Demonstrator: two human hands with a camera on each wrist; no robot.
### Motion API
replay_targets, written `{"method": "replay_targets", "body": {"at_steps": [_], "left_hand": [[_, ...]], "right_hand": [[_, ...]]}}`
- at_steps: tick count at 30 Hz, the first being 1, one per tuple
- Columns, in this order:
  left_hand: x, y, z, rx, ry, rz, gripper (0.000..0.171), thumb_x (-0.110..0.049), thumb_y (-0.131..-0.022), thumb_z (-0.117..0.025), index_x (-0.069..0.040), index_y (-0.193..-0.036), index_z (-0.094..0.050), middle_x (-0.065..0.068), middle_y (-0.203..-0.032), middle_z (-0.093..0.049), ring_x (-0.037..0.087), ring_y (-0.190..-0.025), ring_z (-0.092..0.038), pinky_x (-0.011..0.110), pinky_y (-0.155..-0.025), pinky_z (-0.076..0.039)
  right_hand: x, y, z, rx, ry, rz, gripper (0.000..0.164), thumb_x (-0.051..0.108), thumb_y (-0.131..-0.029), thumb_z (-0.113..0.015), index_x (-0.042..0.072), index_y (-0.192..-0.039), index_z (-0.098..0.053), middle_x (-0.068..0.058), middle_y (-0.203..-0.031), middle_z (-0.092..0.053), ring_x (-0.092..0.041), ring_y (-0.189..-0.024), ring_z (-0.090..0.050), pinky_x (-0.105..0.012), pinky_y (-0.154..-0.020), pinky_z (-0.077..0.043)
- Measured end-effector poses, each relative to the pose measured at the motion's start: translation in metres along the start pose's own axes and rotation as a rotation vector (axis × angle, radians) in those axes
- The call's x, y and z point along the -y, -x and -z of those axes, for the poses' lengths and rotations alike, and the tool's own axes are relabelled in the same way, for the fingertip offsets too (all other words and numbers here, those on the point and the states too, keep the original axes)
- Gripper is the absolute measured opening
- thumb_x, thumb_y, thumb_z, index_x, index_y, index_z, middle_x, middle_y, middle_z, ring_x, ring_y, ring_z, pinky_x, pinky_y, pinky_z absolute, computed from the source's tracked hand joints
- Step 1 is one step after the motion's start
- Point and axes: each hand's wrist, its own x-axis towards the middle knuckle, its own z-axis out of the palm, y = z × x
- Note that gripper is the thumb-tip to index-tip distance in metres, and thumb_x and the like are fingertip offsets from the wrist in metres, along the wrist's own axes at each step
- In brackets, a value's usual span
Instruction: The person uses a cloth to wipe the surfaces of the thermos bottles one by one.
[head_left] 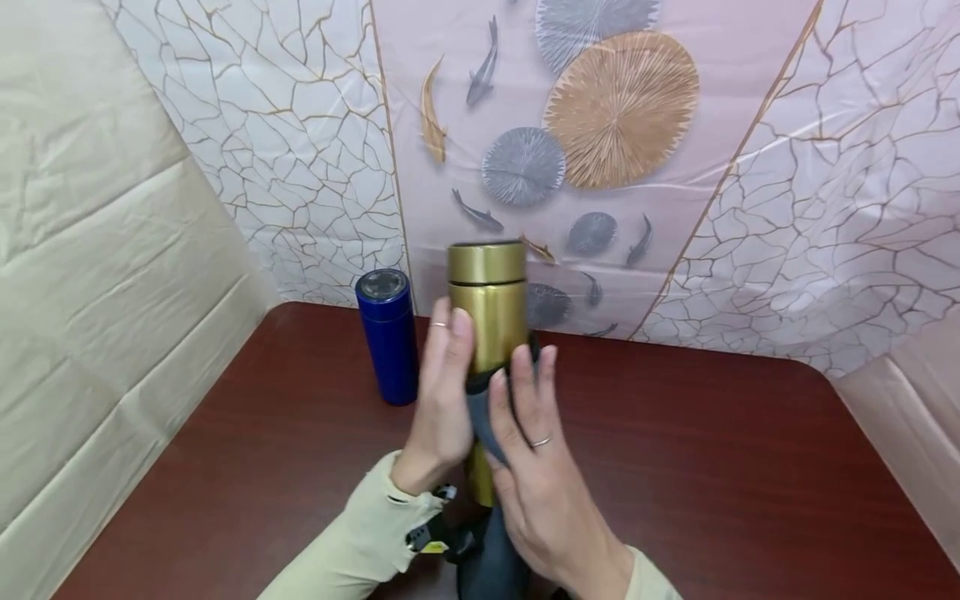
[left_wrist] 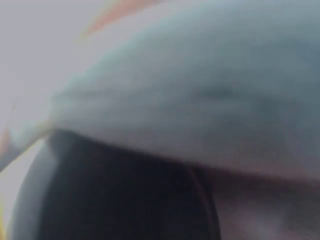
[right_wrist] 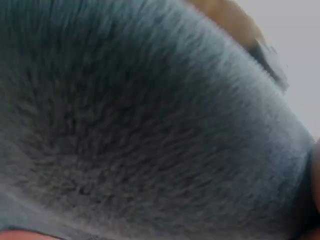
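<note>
A gold thermos bottle point(head_left: 489, 321) stands nearly upright over the table in the head view, its gold lid point(head_left: 487, 263) on. My left hand point(head_left: 441, 400) grips its left side, thumb along the body. On the other side my right hand point(head_left: 540, 467) holds a grey cloth point(head_left: 483, 417) against the lower body, with long fingers laid over it. The cloth's loose end point(head_left: 495, 554) hangs below. Fuzzy grey cloth point(right_wrist: 165, 125) fills most of the right wrist view. In the left wrist view, blurred cloth point(left_wrist: 210, 105) lies above a dark rounded shape point(left_wrist: 130, 195).
A blue thermos bottle point(head_left: 388, 346) with a silvery top stands on the brown table point(head_left: 712, 467), left of the gold one. Behind the table's far edge hangs a patterned sheet point(head_left: 300, 125). A plain beige sheet point(head_left: 90, 250) borders the left side.
</note>
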Motion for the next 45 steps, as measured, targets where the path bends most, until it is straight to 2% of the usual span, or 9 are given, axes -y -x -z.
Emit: {"method": "replay_targets", "body": {"at_steps": [5,11,14,20,24,30,32,37,45], "left_hand": [[0.015,0.011,-0.021,0.123,-0.155,-0.07,0.04,-0.032,-0.112,-0.031,-0.012,-0.146,-0.041,0.008,-0.129,-0.06,0.017,-0.12,-0.056,0.031,-0.108,-0.044],[0.029,0.029,-0.035,0.26,-0.282,-0.135,0.043,-0.042,-0.11,-0.033,-0.015,-0.142,-0.042,0.004,-0.11,-0.067,0.011,-0.101,-0.061,0.026,-0.091,-0.052],[0.032,0.032,-0.038,0.284,-0.295,-0.144,0.042,-0.04,-0.11,-0.036,-0.016,-0.143,-0.042,0.004,-0.11,-0.067,0.009,-0.098,-0.062,0.025,-0.089,-0.053],[0.026,0.024,-0.03,0.226,-0.229,-0.116,0.036,-0.031,-0.111,-0.036,-0.012,-0.14,-0.045,0.006,-0.122,-0.063,0.015,-0.111,-0.059,0.029,-0.1,-0.049],[0.016,0.012,-0.017,0.153,-0.109,-0.065,0.036,-0.026,-0.111,-0.032,-0.013,-0.143,-0.045,0.007,-0.129,-0.059,0.018,-0.12,-0.056,0.031,-0.108,-0.043],[-0.002,-0.005,0.007,-0.004,0.076,0.0,0.038,-0.033,-0.111,-0.027,-0.012,-0.135,-0.048,0.005,-0.107,-0.062,0.019,-0.092,-0.062,0.03,-0.087,-0.051],[-0.008,-0.01,0.015,-0.057,0.083,0.005,0.041,-0.037,-0.111,-0.026,-0.01,-0.129,-0.051,0.004,-0.101,-0.061,0.019,-0.084,-0.061,0.031,-0.081,-0.051],[-0.016,-0.018,0.028,-0.173,0.077,0.036,0.047,-0.042,-0.11,-0.026,-0.01,-0.124,-0.057,0.002,-0.098,-0.061,0.018,-0.083,-0.058,0.031,-0.082,-0.05],[-0.013,-0.02,0.024,-0.166,0.265,0.082,0.049,-0.046,-0.108,-0.027,-0.011,-0.126,-0.056,-0.001,-0.101,-0.062,0.016,-0.085,-0.061,0.03,-0.081,-0.053]], "right_hand": [[-0.013,-0.012,0.023,-0.071,-0.004,-0.052,0.053,0.02,-0.112,-0.032,-0.003,-0.159,-0.022,-0.013,-0.173,-0.003,-0.035,-0.16,0.007,-0.048,-0.13,-0.001],[-0.021,-0.018,0.049,-0.189,0.0,-0.152,0.054,0.014,-0.11,-0.039,-0.006,-0.158,-0.023,-0.022,-0.171,-0.006,-0.033,-0.161,-0.001,-0.041,-0.131,-0.008],[-0.021,-0.016,0.052,-0.239,0.005,-0.176,0.055,0.011,-0.108,-0.043,-0.008,-0.156,-0.024,-0.029,-0.168,-0.008,-0.033,-0.16,-0.005,-0.039,-0.13,-0.013],[-0.02,-0.013,0.033,-0.189,0.053,-0.106,0.055,0.016,-0.11,-0.039,0.0,-0.16,-0.022,-0.014,-0.173,-0.005,-0.031,-0.161,0.003,-0.046,-0.131,-0.004],[-0.014,-0.008,0.012,-0.117,0.051,-0.035,0.055,0.019,-0.111,-0.034,0.001,-0.161,-0.019,-0.01,-0.173,-0.003,-0.033,-0.161,0.007,-0.049,-0.13,0.0],[-0.001,0.007,-0.012,-0.003,0.049,0.049,0.053,0.021,-0.111,-0.032,-0.007,-0.156,-0.027,-0.02,-0.171,-0.01,-0.049,-0.157,-0.001,-0.052,-0.13,-0.005],[0.002,0.011,-0.016,0.041,0.067,0.064,0.053,0.02,-0.111,-0.032,-0.008,-0.155,-0.029,-0.021,-0.17,-0.012,-0.051,-0.156,-0.004,-0.052,-0.13,-0.006],[0.004,0.017,-0.022,0.09,0.096,0.104,0.053,0.023,-0.112,-0.03,-0.01,-0.153,-0.033,-0.023,-0.169,-0.016,-0.05,-0.156,-0.01,-0.049,-0.13,-0.009],[0.0,0.014,-0.015,0.084,0.06,0.043,0.053,0.022,-0.112,-0.032,-0.011,-0.152,-0.034,-0.022,-0.168,-0.02,-0.047,-0.156,-0.014,-0.042,-0.13,-0.014]]}}
